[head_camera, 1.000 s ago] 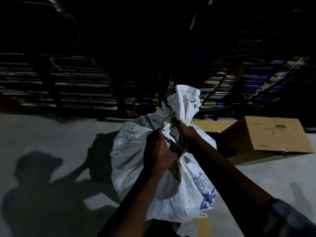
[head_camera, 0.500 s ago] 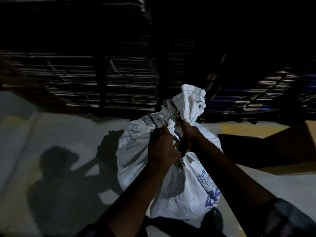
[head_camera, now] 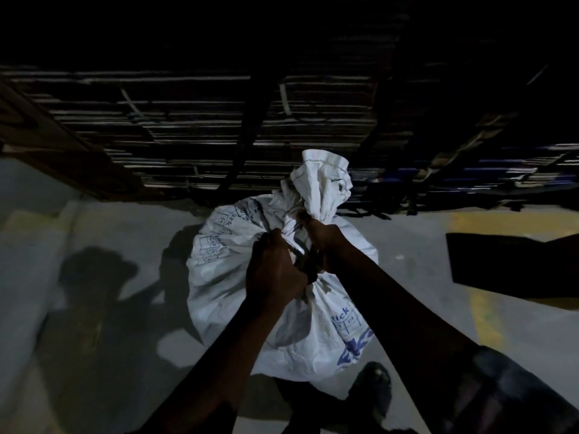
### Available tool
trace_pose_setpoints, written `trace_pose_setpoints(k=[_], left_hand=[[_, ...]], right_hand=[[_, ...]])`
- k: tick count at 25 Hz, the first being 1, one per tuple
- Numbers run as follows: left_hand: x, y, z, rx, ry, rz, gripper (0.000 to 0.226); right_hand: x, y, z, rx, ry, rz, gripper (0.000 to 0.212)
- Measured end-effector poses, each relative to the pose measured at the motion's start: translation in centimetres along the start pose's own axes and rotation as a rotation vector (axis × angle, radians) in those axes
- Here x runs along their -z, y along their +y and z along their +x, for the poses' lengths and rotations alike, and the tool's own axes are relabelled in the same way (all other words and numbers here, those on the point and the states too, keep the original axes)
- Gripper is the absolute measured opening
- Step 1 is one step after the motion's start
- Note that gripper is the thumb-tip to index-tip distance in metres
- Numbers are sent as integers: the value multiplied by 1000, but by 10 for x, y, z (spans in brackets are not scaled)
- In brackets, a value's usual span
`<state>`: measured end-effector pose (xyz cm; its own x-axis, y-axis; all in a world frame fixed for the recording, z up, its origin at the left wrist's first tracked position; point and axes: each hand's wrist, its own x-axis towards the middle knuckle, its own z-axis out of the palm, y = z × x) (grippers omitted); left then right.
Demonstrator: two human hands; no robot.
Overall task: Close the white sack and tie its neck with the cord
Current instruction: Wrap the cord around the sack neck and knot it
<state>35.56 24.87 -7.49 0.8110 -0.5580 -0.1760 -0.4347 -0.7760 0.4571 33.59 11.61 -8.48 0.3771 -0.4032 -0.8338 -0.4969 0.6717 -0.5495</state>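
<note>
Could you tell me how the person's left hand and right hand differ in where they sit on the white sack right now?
The left hand is the nearer and lower one, a closed fist in front of the white sack, below its gathered neck; the right hand sits higher and farther, right at the neck under the bunched top. The left hand's back shows fully, whereas the right hand is partly hidden behind it. Both are closed at the neck; the cord itself is hard to make out.

Floor [head_camera: 94, 277]: grey concrete, marked with yellow lines [head_camera: 482, 321].
Background: flattened cardboard stacks [head_camera: 219, 133], dimly lit.
Right edge: dark cardboard box [head_camera: 517, 267].
</note>
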Motion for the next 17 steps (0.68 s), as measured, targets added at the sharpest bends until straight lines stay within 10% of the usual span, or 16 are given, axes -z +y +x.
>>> trace_pose_setpoints(k=[17], left_hand=[[-8,-148,109,20,-97,-80,101]], right_hand=[[-124,12,82,69,-98,10,62]])
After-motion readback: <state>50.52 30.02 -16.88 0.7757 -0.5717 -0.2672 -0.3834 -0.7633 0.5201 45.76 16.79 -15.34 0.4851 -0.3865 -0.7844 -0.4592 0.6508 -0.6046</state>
